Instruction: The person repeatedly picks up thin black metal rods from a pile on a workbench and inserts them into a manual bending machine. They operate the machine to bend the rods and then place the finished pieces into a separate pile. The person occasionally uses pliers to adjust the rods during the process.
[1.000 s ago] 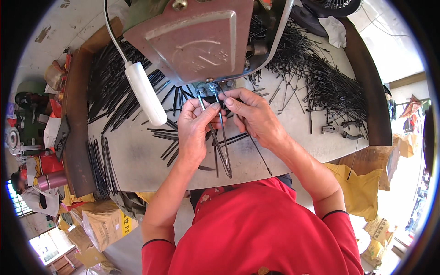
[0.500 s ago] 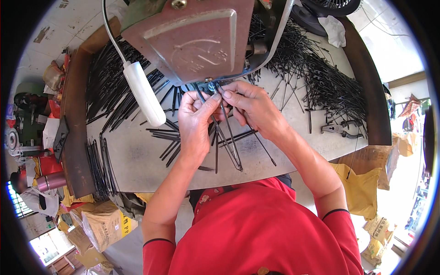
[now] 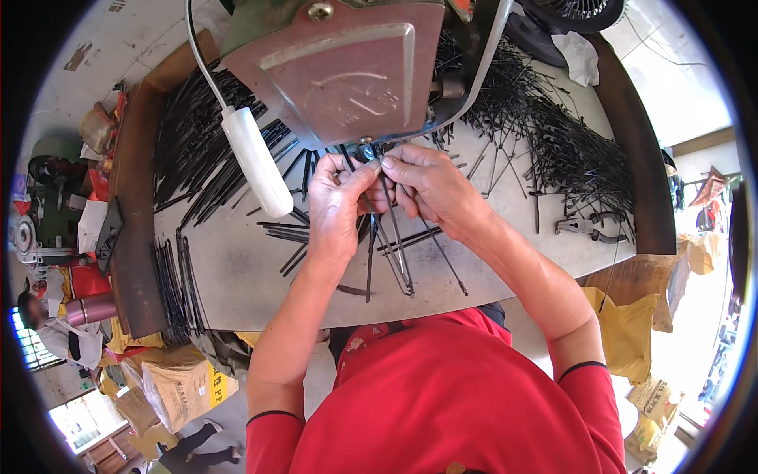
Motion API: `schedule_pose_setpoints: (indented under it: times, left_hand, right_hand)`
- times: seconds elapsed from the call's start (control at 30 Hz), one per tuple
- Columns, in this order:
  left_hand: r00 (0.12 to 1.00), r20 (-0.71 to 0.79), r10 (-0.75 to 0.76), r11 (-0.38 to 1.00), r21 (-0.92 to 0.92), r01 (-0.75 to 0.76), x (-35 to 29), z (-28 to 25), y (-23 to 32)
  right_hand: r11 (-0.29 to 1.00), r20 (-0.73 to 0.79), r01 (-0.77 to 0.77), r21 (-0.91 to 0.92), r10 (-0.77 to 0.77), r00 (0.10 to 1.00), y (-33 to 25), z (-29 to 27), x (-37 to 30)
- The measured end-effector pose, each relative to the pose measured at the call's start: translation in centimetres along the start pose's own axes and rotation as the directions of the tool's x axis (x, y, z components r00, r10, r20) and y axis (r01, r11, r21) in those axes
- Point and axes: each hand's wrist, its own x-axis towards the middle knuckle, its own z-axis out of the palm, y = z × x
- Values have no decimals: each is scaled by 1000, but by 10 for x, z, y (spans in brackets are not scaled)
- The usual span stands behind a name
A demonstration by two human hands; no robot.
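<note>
The bent black rod point(image 3: 401, 254) is gripped between the left hand's point(image 3: 335, 204) thumb and fingers, its folded end extending bodyward from them. Compared with a second ago, that end has been swung rightward, so the rod's angle at the machine head point(image 3: 339, 79), just beyond the fingertips, appears to be under adjustment. A thin rod point(image 3: 444, 257) is pinched in the right hand point(image 3: 442, 189); whether the bent rod is also touched there cannot be told. Pliers point(image 3: 588, 227) are left lying well right of the fingers.

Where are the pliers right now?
In the head view, the pliers lie on the right side of the table, just below the pile of thin black rods and near the brown side board.
</note>
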Motion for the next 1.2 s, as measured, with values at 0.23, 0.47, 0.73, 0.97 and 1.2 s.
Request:
schedule_pose_setpoints:
  times: [0.23, 0.47, 0.73, 0.97, 1.2]
  left_hand:
    - [999, -6, 42, 999, -19, -42, 0, 3, -1]
    - [998, 0, 61, 992, 110, -60, -19, 1, 18]
    - [865, -429, 260, 898, 436, -54, -73, -36, 58]
    - [737, -179, 652, 282, 959, -16, -93, -184, 97]
    - [871, 367, 328, 296, 835, -463, -76, -14, 2]
  right_hand:
    - [993, -30, 32, 114, -29, 999, 7, 5, -6]
    - [993, 6, 9, 114, -10, 1000, 1, 14, -19]
    - [975, 100, 55, -216, -34, 994, 1, -2, -44]
    - [229, -177, -56, -972, -550, 816, 4, -100, -52]
    - [-15, -143, -178, -984, -525, 839, 8, -106, -46]
